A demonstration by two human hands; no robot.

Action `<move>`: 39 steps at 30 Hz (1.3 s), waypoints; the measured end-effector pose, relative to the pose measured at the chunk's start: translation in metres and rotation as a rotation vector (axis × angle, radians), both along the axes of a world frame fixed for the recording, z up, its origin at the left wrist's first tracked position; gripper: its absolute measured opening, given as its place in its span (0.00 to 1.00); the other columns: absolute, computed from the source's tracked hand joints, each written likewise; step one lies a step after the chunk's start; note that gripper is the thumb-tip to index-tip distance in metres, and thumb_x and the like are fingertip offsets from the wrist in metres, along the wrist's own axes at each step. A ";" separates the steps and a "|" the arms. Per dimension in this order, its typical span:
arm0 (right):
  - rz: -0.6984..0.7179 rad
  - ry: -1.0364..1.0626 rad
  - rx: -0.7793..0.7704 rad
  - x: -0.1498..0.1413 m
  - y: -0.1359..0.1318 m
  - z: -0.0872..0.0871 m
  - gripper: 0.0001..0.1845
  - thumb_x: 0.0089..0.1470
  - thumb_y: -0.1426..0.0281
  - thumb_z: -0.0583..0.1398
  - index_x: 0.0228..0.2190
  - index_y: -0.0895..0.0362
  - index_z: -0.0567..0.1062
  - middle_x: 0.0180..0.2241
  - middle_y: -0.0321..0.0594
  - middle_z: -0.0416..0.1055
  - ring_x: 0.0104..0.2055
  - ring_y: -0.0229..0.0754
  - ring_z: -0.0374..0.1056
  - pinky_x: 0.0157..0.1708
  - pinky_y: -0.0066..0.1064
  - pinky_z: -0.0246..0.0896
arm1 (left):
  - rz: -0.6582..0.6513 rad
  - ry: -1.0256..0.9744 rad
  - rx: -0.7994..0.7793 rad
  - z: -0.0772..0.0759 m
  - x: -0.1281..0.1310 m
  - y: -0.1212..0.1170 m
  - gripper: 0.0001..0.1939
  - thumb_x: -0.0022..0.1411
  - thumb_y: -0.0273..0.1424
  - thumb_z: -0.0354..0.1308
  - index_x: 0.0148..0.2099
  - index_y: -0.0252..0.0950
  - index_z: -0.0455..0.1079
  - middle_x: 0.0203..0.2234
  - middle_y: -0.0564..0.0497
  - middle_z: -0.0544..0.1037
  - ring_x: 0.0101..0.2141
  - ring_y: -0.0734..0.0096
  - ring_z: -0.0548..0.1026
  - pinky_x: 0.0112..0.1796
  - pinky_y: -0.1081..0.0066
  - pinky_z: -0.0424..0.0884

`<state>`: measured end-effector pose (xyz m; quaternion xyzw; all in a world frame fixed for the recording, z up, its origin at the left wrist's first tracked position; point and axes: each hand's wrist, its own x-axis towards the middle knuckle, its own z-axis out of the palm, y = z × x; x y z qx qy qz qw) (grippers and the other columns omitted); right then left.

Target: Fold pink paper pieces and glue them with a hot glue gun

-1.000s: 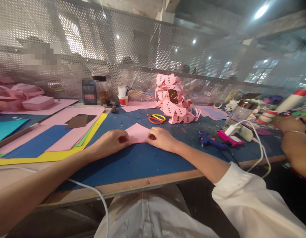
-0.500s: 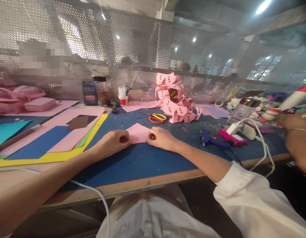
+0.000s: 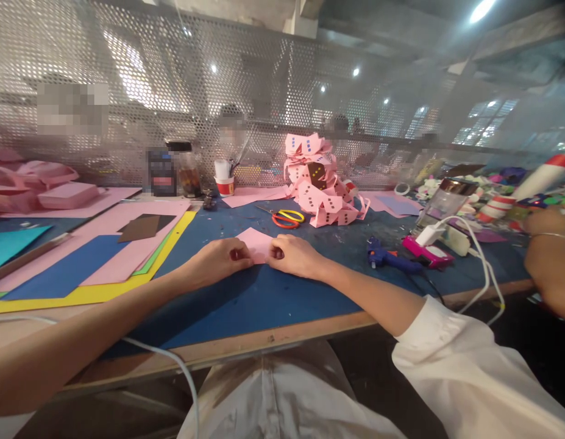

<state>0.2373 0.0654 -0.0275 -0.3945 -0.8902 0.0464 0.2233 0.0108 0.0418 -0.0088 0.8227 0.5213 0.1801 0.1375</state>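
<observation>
At the middle of the blue mat (image 3: 264,305), near the table's edge, a small piece of pink paper (image 3: 255,240) lies between two hands, its peak pointing far. The right hand (image 3: 295,255) pinches the right corner between thumb and curled fingers; the left hand (image 3: 218,259) curls at the left side, its thumb along the near edge, though whether it grips or only presses cannot be told. The step appears to be creasing: good practice is to anchor one corner, align the edges and press evenly outward. The scissors (image 3: 287,217) rest apart, far right.
</observation>
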 end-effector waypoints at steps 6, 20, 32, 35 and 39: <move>-0.001 0.004 -0.011 0.001 0.000 0.000 0.05 0.54 0.67 0.62 0.29 0.56 0.74 0.33 0.38 0.72 0.33 0.37 0.66 0.30 0.27 0.51 | -0.010 -0.022 -0.026 -0.009 0.006 0.013 0.18 0.57 0.47 0.55 0.29 0.37 0.70 0.23 0.53 0.76 0.25 0.69 0.71 0.26 0.73 0.60; 0.064 0.047 -0.264 0.019 0.007 0.018 0.15 0.57 0.59 0.61 0.30 0.59 0.78 0.30 0.38 0.75 0.31 0.37 0.67 0.29 0.26 0.51 | 0.003 -0.045 -0.015 -0.002 0.011 0.002 0.17 0.57 0.46 0.55 0.30 0.37 0.70 0.25 0.53 0.77 0.27 0.67 0.72 0.29 0.71 0.64; 0.116 0.040 -0.284 0.020 0.013 0.015 0.08 0.52 0.66 0.65 0.32 0.58 0.78 0.32 0.38 0.76 0.33 0.37 0.69 0.30 0.25 0.52 | 0.016 -0.041 -0.029 -0.001 0.012 0.002 0.16 0.56 0.45 0.56 0.30 0.37 0.70 0.26 0.52 0.77 0.28 0.66 0.73 0.30 0.71 0.63; 0.097 0.019 -0.304 0.023 0.014 0.017 0.08 0.52 0.65 0.65 0.31 0.58 0.78 0.31 0.37 0.76 0.31 0.37 0.68 0.29 0.25 0.52 | 0.016 -0.027 -0.026 -0.001 0.012 0.002 0.17 0.57 0.46 0.55 0.30 0.37 0.70 0.26 0.52 0.77 0.28 0.66 0.72 0.30 0.71 0.63; 0.081 -0.011 -0.330 0.027 0.015 0.021 0.09 0.52 0.64 0.65 0.31 0.58 0.78 0.31 0.37 0.77 0.31 0.36 0.68 0.29 0.25 0.52 | 0.012 -0.016 -0.028 -0.002 0.010 0.003 0.19 0.58 0.48 0.55 0.31 0.37 0.70 0.26 0.52 0.77 0.28 0.66 0.72 0.30 0.71 0.63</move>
